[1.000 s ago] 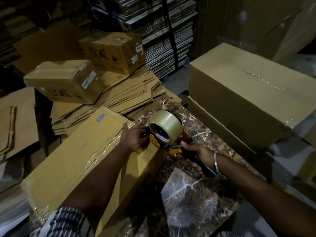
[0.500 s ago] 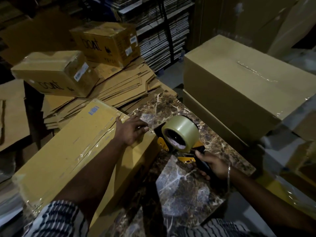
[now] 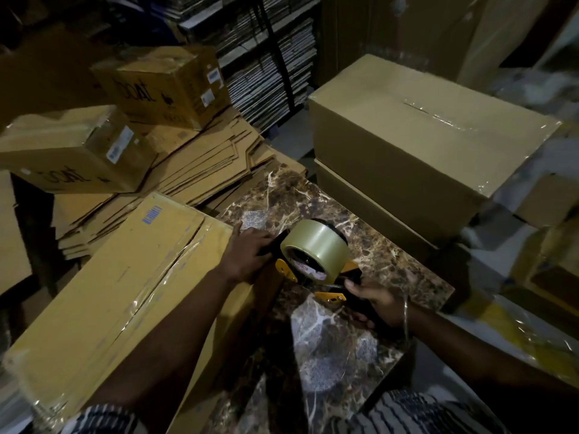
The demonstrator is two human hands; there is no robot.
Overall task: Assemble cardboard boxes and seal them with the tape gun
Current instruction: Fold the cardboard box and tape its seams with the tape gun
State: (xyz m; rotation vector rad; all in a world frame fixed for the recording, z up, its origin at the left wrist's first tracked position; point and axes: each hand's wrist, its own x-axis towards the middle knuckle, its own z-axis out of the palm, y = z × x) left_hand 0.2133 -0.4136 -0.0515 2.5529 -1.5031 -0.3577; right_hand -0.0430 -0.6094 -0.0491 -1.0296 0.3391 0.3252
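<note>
right hand [image 3: 372,303] grips tape gun [image 3: 316,261]; left hand [image 3: 247,253] presses flat on taped box [image 3: 125,277] (top seam done); end edge beside it apparently left.

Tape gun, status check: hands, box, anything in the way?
Right hand grips tape gun handle. Left hand rests at end of long box, by the gun's nose. Top seam taped. Nothing blocking.
</note>
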